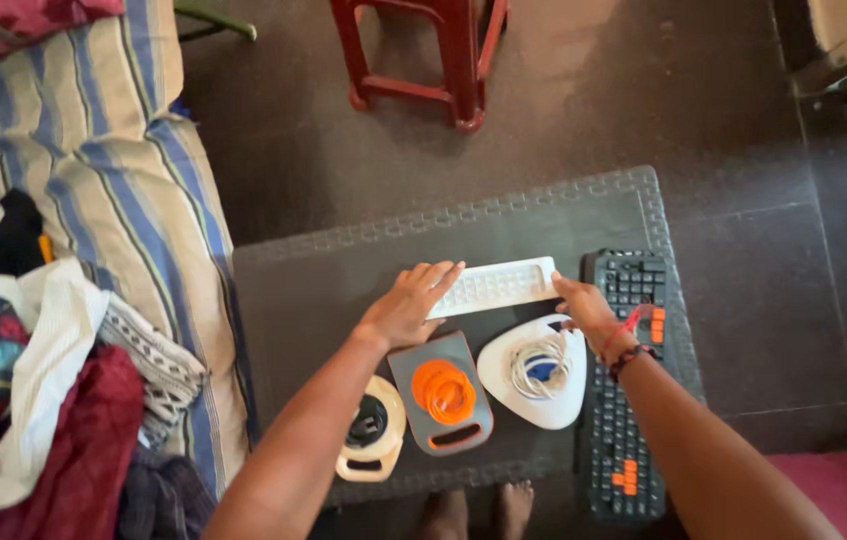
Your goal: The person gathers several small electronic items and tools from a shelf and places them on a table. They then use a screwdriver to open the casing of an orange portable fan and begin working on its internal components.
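Head view of a low dark table (324,290); a white keyboard (497,286) lies flat near its middle, just left of a black keyboard (634,380) with orange keys. Left hand (406,305) rests open, fingers together, on the white keyboard's left end; right hand (589,312) pinches its right end, so both hands hold it by the short edges. Judged light, stiff and thin, with smooth plastic that may slip; best gripped at the ends, clear of the keys. In front stand a cream reel (372,428), a grey holder with orange cable (444,392) and a white holder (536,370) of pale cable.
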